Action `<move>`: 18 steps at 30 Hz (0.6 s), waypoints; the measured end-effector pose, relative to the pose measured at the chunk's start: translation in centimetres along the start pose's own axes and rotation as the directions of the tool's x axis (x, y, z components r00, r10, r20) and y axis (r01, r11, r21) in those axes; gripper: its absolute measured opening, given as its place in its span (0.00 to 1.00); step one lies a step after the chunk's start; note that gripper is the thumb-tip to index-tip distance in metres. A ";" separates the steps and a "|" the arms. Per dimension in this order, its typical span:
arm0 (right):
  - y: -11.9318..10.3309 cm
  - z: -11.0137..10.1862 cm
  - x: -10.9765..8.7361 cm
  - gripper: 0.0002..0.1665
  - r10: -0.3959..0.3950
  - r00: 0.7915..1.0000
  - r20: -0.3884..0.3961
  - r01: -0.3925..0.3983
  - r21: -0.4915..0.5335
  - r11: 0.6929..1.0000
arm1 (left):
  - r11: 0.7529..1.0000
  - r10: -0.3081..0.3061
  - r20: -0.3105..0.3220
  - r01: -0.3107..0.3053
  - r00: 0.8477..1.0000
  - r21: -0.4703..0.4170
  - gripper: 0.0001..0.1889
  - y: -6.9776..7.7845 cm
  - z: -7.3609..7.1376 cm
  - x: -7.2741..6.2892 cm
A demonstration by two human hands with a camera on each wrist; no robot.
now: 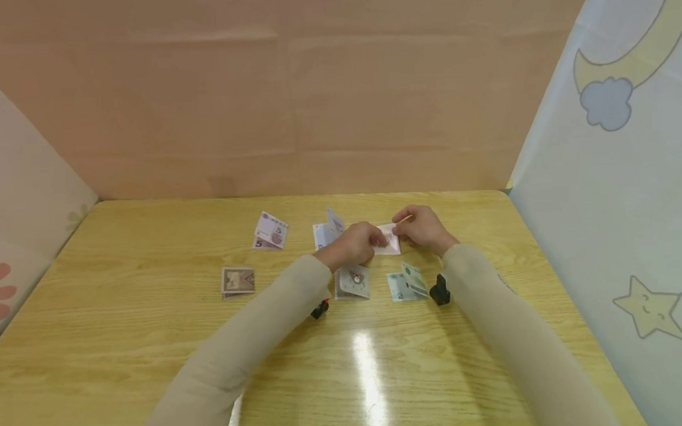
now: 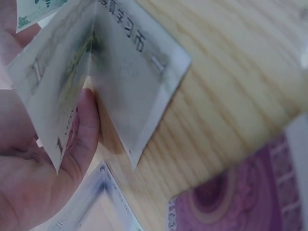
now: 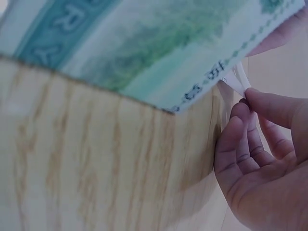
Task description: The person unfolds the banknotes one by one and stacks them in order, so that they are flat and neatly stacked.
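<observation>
A pink play banknote [image 1: 389, 240] lies between both hands near the back of the table. My left hand [image 1: 353, 244] holds its left side with bent fingers; in the left wrist view, a folded grey note marked 1 [image 2: 130, 72] hides part of that hand [image 2: 48, 183]. At the note's upper right edge, my right hand [image 1: 424, 228] pinches it between thumb and fingers. In the right wrist view, this hand [image 3: 269, 159] grips a pale folded edge. The grey note [image 1: 354, 284] and a green folded note marked 2 [image 1: 405, 285] stand nearer me.
To the left lie a purple folded note marked 5 [image 1: 271, 230] and a brown folded note [image 1: 238, 281]. A bluish folded note [image 1: 323, 233] sits partly behind the left hand. Fabric walls [image 1: 265, 102] border the wooden table [image 1: 131, 330].
</observation>
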State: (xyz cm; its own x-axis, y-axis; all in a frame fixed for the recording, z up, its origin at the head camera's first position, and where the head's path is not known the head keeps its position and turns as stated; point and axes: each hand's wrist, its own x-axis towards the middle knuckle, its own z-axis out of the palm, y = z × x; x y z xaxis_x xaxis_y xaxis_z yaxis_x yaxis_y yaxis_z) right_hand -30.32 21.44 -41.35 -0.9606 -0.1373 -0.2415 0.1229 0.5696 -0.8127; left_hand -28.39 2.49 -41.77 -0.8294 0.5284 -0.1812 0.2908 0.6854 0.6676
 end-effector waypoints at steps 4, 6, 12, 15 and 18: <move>0.0 0.0 0.0 0.14 0.000 1.000 -0.002 0.000 0.000 1.000 | 1.000 0.000 0.011 0.000 1.000 -0.012 0.25 0.0 0.0 -0.2; 0.0 0.0 -0.1 0.14 0.001 1.000 -0.003 -0.001 -0.002 1.000 | 1.000 0.006 0.018 -0.005 1.000 -0.019 0.24 0.0 -0.1 -0.4; -0.1 -0.2 -0.3 0.15 -0.008 1.000 0.011 0.008 0.015 1.000 | 1.000 0.010 0.044 -0.009 0.999 -0.023 0.21 0.3 -0.2 -0.9; -0.1 -0.4 -0.5 0.15 -0.020 1.000 0.021 0.020 0.043 0.999 | 0.999 0.028 0.056 -0.027 0.998 -0.022 0.19 0.4 -0.4 -1.1; 0.0 -0.6 -0.6 0.16 -0.032 0.999 0.030 0.029 0.075 0.997 | 0.998 0.059 0.057 -0.058 0.997 -0.026 0.17 0.4 -0.5 -1.4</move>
State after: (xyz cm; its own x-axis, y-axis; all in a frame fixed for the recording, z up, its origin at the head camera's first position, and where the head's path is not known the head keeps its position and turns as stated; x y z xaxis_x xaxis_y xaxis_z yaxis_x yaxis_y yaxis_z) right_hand -29.93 22.02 -40.92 -0.9561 -0.1794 -0.2316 0.1131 0.5031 -0.8568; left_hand -27.34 1.72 -40.89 -0.7819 0.5961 -0.1823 0.3261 0.6405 0.6953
